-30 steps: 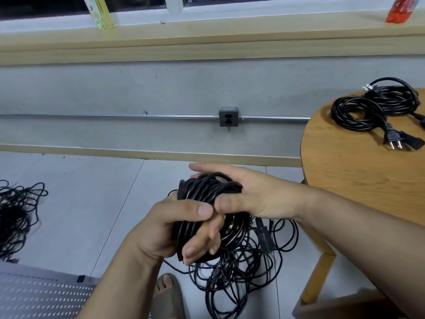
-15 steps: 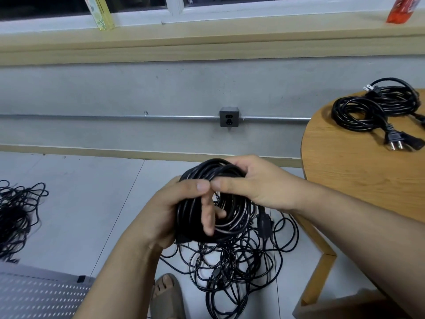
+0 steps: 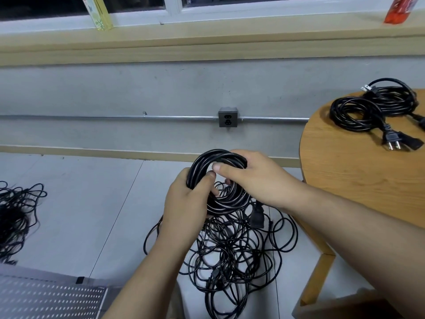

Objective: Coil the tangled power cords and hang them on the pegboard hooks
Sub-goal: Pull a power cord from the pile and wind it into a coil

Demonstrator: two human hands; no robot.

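Observation:
A coiled black power cord [image 3: 219, 157] is held in front of me at chest height. My left hand [image 3: 186, 206] grips the coil's left side, thumb over the strands. My right hand [image 3: 255, 178] is closed on the coil's upper right, thumb on top. The cord's black connector [image 3: 256, 215] dangles below the coil. Under my hands a tangled heap of black cords [image 3: 230, 254] lies on the floor. Two coiled cords [image 3: 368, 107] with plugs rest on the round wooden table [image 3: 349, 162]. A grey pegboard [image 3: 46, 298] lies at the bottom left; its hooks are out of sight.
Another tangle of black cords [image 3: 16, 215] lies on the floor at the left edge. A wall socket [image 3: 227, 117] sits on a metal conduit along the grey wall. A yellow bottle [image 3: 99, 12] and a red pack [image 3: 400, 9] stand on the window sill.
Both hands have lifted the coil and turned it. My right hand went from flat, spread fingers through the coil to a closed grip on its upper right side.

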